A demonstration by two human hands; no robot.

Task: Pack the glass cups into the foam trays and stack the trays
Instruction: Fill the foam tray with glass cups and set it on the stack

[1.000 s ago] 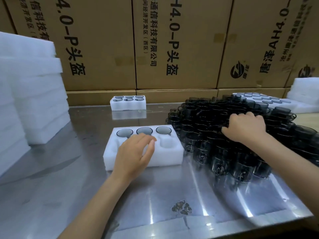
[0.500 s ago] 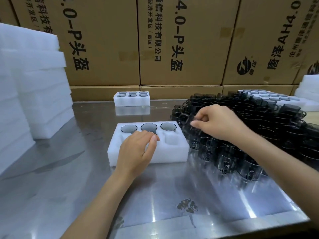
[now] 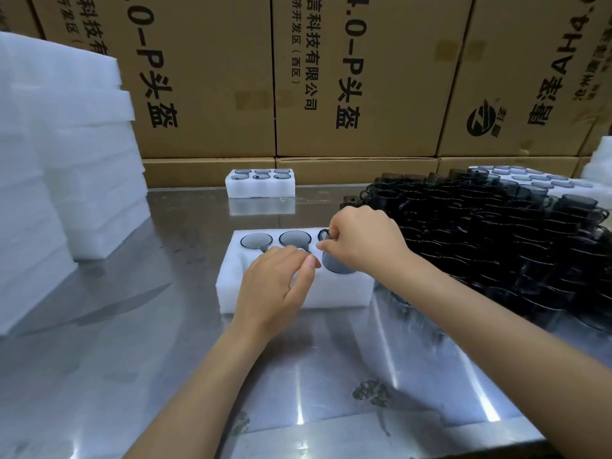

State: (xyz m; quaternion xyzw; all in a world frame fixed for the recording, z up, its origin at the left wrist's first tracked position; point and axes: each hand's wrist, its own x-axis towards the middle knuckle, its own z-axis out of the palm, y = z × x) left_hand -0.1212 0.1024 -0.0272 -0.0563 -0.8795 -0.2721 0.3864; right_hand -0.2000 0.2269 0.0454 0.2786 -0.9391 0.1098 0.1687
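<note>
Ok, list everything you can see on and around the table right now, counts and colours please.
near foam tray: one, white, table centre, three cups in its far row
held cup: one, smoky grey, over the tray's near right pocket
loose cups: a big pile, dark glass, right side
filled tray: one, white, six cups, far edge
far right tray: white, filled, behind the pile
foam stack: white, left side
cardboard boxes: brown, behind
table: steel
left hand: rests on the near tray
right hand: pinches the held cup

Steel table (image 3: pixel 139 342) (glossy), cardboard boxes (image 3: pixel 357 77) behind
</note>
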